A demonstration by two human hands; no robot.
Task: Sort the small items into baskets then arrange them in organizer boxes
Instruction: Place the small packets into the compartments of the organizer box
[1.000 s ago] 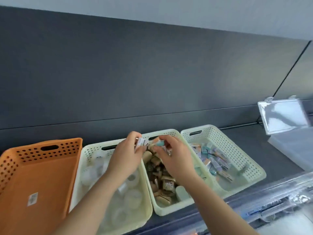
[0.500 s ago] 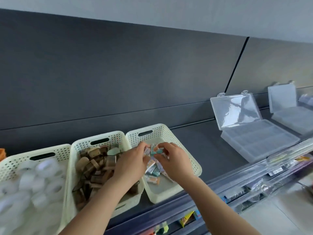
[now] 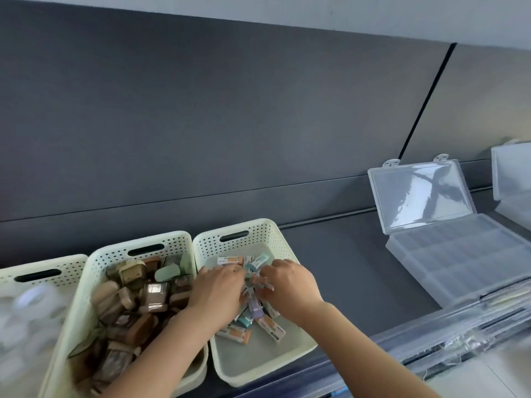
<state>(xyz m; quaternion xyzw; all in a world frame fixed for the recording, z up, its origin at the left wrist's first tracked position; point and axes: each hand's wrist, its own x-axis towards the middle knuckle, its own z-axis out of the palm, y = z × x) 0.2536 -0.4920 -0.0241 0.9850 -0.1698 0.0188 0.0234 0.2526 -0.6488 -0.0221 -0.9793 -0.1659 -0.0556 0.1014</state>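
Moving over from the middle basket (image 3: 101, 262), you now work in the right basket (image 3: 207, 249). Your right hand (image 3: 290, 285) pinches small packets (image 3: 270, 326) with its fingers; your left hand (image 3: 218, 288) reaches into the pile, grasp unclear. Sorting continues.

Soft, even light, its source out of frame, leaves only faint shadows inside the right basket (image 3: 258, 237). A pale reflection streaks the clear lid (image 3: 422, 193) of the open organizer box. Motion blur smears the leftmost basket (image 3: 71, 267) and the shelf's front rail (image 3: 431, 343). The wide lens bows and tilts the wall seams.
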